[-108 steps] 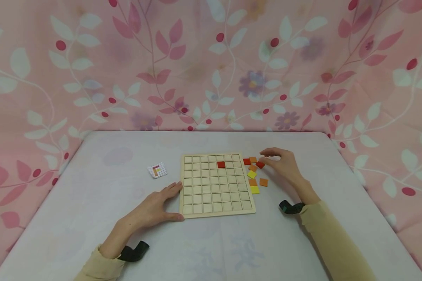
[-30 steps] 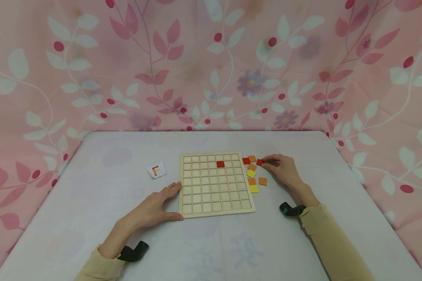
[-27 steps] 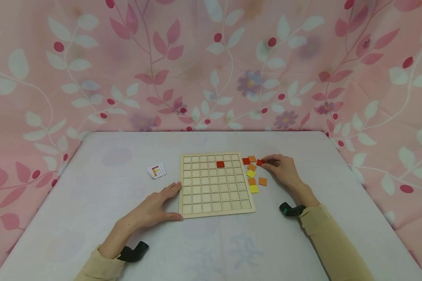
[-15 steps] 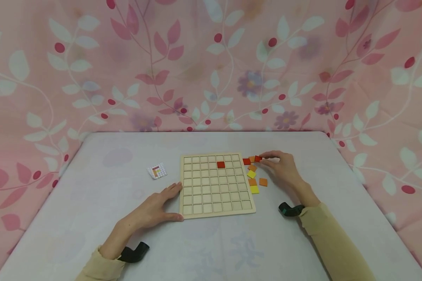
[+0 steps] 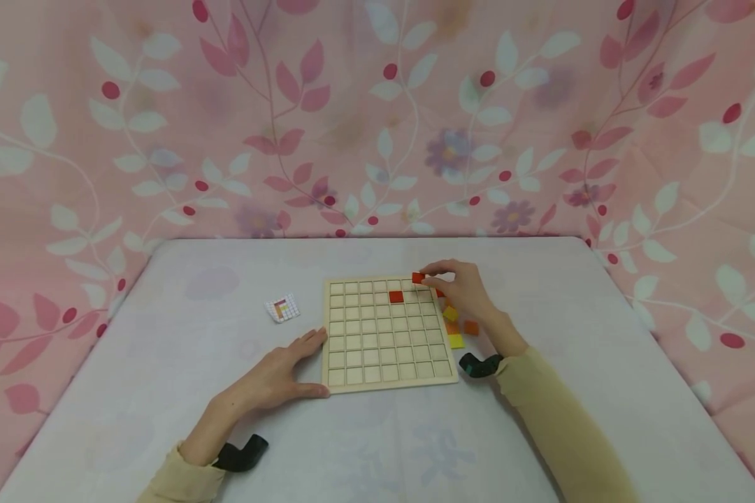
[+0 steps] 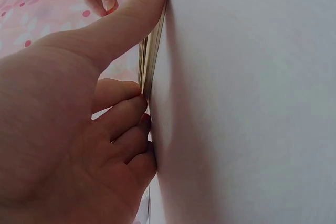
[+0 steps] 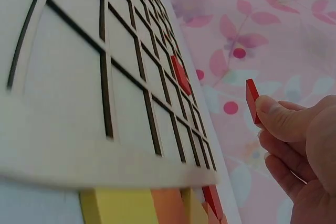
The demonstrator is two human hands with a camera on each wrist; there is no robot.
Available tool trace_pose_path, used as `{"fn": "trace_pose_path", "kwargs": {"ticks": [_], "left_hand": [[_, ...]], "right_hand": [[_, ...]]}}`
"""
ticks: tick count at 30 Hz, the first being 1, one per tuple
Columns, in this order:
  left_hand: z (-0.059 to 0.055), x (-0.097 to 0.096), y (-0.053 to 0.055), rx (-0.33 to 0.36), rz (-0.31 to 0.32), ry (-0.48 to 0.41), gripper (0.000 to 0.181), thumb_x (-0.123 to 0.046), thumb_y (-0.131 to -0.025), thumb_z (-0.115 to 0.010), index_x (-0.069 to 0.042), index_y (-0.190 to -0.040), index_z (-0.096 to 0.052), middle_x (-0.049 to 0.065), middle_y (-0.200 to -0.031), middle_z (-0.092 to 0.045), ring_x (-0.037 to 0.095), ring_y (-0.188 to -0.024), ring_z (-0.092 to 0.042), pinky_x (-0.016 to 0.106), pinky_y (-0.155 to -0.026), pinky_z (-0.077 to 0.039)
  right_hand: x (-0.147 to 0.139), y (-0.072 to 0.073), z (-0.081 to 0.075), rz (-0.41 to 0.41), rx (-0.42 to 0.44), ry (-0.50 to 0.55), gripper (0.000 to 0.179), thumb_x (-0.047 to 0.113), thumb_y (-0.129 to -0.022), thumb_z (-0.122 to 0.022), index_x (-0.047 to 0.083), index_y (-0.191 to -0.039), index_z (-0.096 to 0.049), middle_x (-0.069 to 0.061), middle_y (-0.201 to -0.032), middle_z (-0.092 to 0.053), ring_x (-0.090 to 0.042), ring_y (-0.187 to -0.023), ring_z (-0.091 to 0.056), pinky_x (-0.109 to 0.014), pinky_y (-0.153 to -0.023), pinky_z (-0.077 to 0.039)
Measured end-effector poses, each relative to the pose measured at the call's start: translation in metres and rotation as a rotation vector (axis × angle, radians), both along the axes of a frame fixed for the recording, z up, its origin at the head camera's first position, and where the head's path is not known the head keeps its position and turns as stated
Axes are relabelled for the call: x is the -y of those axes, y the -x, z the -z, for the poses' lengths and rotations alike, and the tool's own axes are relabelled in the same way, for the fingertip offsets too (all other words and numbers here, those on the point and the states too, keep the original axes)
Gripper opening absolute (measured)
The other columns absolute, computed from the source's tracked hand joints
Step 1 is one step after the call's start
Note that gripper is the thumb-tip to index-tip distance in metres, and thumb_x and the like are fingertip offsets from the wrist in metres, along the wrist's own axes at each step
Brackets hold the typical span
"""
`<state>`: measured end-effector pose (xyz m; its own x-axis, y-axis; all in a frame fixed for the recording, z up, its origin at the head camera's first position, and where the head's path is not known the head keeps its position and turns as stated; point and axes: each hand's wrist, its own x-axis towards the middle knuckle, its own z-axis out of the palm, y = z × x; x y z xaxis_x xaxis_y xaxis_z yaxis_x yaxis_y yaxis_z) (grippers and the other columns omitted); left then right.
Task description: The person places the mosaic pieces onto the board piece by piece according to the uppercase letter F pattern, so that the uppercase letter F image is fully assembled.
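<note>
The head view shows the right hand point(image 5: 462, 288) pinching a small red square tile point(image 5: 418, 278) by its right side, with finger and thumb. This tile is up in the air over the far right part of the wooden grid board point(image 5: 369, 340), not touching it. The left hand point(image 5: 273, 374) grips nothing. Its thumb and fingers are spread apart, and their tips touch the board's left edge. Another red tile point(image 5: 396, 297) sits in a square in the second row from the far side. Yellow tiles point(image 5: 456, 341) and orange tiles point(image 5: 472, 327) lie loose on the table point(image 5: 176, 349), right of the board, and the right hand hides some. A little grid paper point(image 5: 291, 310) lies on the left.

The pinch is small, so the tile could slip and drop into the wrong square. If it comes down crooked, it may catch on the thin wood lines. The board could slide right if the left hand pushes too hard, since nobody holds its other side. The right hand could also bump the loose tiles.
</note>
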<state>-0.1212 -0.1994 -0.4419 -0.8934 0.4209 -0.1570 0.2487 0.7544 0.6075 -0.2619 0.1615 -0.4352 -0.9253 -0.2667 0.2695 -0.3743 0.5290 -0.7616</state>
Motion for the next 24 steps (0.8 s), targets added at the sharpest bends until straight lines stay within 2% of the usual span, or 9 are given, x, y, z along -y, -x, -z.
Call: {"fn": "trace_pose_path", "kwargs": {"ticks": [4, 12, 18, 24], "left_hand": [[0.0, 0.0, 0.0, 0.011, -0.006, -0.007, 0.1, -0.051, -0.078, -0.081, -0.017, -0.158, -0.032, 0.006, -0.164, -0.029, 0.034, -0.151, -0.025, 0.064, -0.117, -0.023], [0.001, 0.001, 0.001, 0.027, -0.016, -0.016, 0.101, -0.051, -0.077, -0.082, -0.02, -0.158, -0.031, 0.004, -0.165, -0.027, 0.032, -0.152, -0.023, 0.062, -0.118, -0.024], [0.001, 0.0, 0.001, 0.023, -0.01, -0.012, 0.101, -0.053, -0.077, -0.081, -0.019, -0.158, -0.031, 0.005, -0.164, -0.028, 0.033, -0.151, -0.024, 0.063, -0.117, -0.024], [0.0, 0.0, 0.0, 0.017, -0.008, -0.006, 0.1, -0.054, -0.078, -0.08, -0.018, -0.158, -0.031, 0.007, -0.164, -0.028, 0.034, -0.151, -0.025, 0.065, -0.116, -0.024]], "right_hand": [[0.022, 0.004, 0.001, -0.059, -0.023, 0.022, 0.02, 0.018, -0.089, -0.077, 0.009, -0.107, -0.077, -0.009, -0.108, -0.075, -0.026, -0.107, -0.064, -0.047, -0.093, -0.052], [0.054, 0.01, 0.009, -0.082, 0.016, 0.008, 0.017, 0.016, -0.089, -0.076, 0.01, -0.104, -0.077, -0.008, -0.109, -0.073, -0.025, -0.104, -0.065, -0.04, -0.087, -0.056], [0.06, 0.008, 0.02, -0.075, 0.024, -0.002, 0.017, 0.017, -0.089, -0.076, 0.01, -0.105, -0.077, -0.009, -0.107, -0.073, -0.024, -0.1, -0.071, -0.041, -0.091, -0.055], [0.06, 0.006, 0.028, -0.117, 0.04, 0.04, 0.018, 0.016, -0.092, -0.073, 0.01, -0.109, -0.076, -0.009, -0.109, -0.071, -0.023, -0.095, -0.073, -0.039, -0.087, -0.057]]}}
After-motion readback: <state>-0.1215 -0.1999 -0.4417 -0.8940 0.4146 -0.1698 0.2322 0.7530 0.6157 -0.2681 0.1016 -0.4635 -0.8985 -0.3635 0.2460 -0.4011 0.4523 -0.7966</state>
